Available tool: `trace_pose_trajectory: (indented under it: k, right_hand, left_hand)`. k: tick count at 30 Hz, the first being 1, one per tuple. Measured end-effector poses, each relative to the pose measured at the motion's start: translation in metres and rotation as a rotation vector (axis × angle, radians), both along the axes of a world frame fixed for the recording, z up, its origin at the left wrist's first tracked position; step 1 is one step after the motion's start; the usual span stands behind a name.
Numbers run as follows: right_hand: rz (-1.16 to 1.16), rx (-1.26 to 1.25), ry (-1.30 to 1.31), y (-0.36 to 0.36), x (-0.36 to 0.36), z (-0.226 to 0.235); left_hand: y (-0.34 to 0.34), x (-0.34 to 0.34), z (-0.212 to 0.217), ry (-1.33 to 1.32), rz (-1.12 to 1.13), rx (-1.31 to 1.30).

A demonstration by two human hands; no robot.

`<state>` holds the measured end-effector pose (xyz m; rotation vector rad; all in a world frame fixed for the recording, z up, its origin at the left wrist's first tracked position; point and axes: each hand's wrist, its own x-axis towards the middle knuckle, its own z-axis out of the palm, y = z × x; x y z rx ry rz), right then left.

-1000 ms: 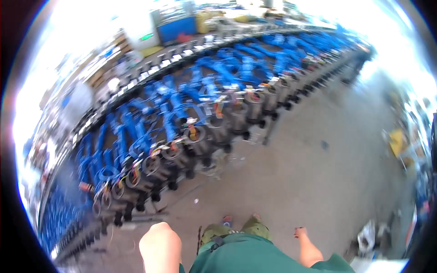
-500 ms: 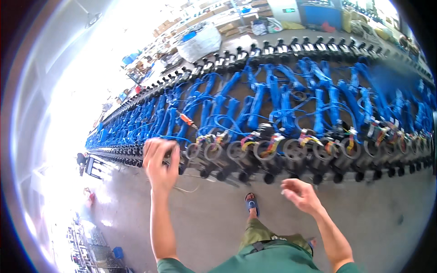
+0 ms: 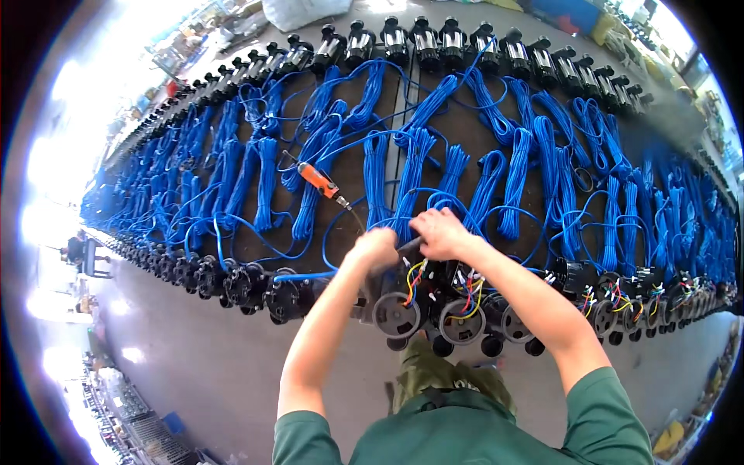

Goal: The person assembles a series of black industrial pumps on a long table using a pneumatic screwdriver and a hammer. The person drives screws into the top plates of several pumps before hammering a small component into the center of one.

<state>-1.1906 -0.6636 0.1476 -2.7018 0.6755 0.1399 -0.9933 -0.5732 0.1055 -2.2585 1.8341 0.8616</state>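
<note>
Both my hands are over the near row of black cylindrical units, close together. My left hand (image 3: 377,248) is closed and blurred, its fingertips mostly hidden. My right hand (image 3: 440,234) curls its fingers at the end of a short dark cylindrical part (image 3: 411,246) that spans the gap between the hands. Just below stands a black unit with a round grey end (image 3: 396,315) and loose yellow, red and blue wires (image 3: 412,285). Beyond my left hand, an orange inline power screwdriver (image 3: 318,180) lies over the blue cable bundles, its bit pointing toward that hand.
Many tied blue cable bundles (image 3: 517,182) cover the dark tabletop. A far row of black units with clear cylinders (image 3: 395,40) lines the other edge. Left of my arms the near units show black ends (image 3: 288,298); to the right, grey ends with loose wires.
My hands came from apart, near the front edge, to close together over the near row. The view has moved closer to the table, and the screwdriver looks larger.
</note>
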Motion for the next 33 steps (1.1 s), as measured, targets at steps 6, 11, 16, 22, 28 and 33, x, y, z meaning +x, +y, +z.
trace_pose_trajectory:
  k: [6, 11, 16, 22, 28, 33]
  right_hand:
    - [0.162, -0.104, 0.106, -0.008, 0.048, 0.01]
    - [0.223, -0.123, 0.07, 0.006, 0.062, 0.08]
    - [0.188, -0.225, 0.045, 0.01, -0.002, 0.196]
    - [-0.342, -0.242, -0.27, -0.046, -0.179, 0.199]
    - [-0.384, -0.117, 0.107, -0.091, -0.253, 0.097]
    - [-0.392, -0.218, 0.289, -0.106, -0.259, 0.046]
  left_hand:
    - [0.012, -0.008, -0.018, -0.096, -0.122, -0.043]
    - [0.017, 0.006, 0.056, 0.015, -0.063, -0.314]
    - [0.027, -0.032, 0.144, 0.195, 0.023, -0.591]
    - [0.066, -0.026, 0.125, 0.269, 0.284, -0.34]
    - [0.024, -0.055, 0.045, 0.151, -0.027, -0.079]
    - [-0.01, -0.067, 0.061, 0.58, 0.246, 0.451]
